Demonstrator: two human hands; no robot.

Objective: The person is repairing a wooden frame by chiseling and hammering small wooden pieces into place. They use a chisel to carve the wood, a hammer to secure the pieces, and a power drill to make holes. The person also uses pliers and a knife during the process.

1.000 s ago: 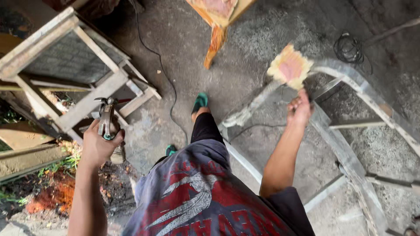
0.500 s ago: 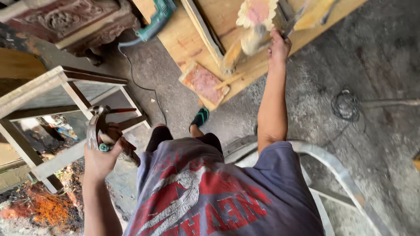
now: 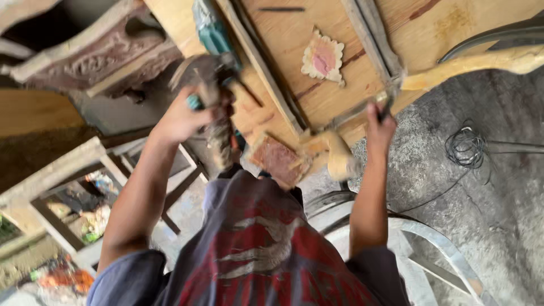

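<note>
Gripping a blurred power tool (image 3: 207, 85), my left hand (image 3: 181, 116) is wrapped tight around it, raised near the counter (image 3: 294, 45) edge. My right hand (image 3: 379, 122) pinches a thin dark piece at the counter's near edge, beside a pale carved wooden leg (image 3: 476, 65). Judging by this, the work is barely under way: the tool touches no wood yet. No packages or signs show, only a scalloped pink-centred wooden ornament (image 3: 323, 56) lying farther back.
</note>
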